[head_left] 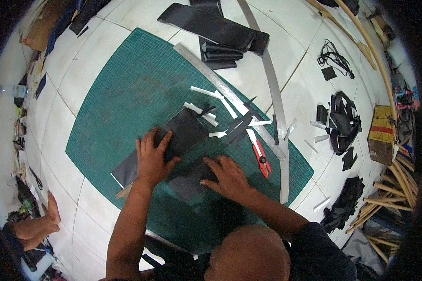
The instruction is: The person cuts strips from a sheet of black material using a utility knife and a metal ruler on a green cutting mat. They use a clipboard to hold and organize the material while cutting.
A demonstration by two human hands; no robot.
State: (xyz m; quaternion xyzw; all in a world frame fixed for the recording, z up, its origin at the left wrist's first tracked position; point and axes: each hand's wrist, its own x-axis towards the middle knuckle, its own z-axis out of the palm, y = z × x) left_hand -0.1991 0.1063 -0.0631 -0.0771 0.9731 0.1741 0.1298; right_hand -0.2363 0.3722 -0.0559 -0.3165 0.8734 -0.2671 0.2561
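My left hand point(151, 160) lies with fingers spread on a long black sheet strip point(187, 133), pressing it flat. The strip runs slantwise over a green cutting mat point(108, 93); a pale edge shows at its lower left end. Beside it, my right hand point(229, 177) rests at the right edge of a smaller black piece point(185, 186), thumb and index finger apart on it. A red utility knife point(261, 160) lies right of my hands. White scraps point(229, 107) and black offcuts point(239, 127) are scattered beyond them, near a metal ruler point(206, 71).
A longer metal strip point(272, 79) crosses the mat's right side. Black sheet material point(201, 21) lies at the far side on the tiled floor point(290, 42). Black bundles point(344, 124), a yellow box point(380, 133) and wooden sticks point(384, 201) stand right. Another person's foot point(53, 208) shows left.
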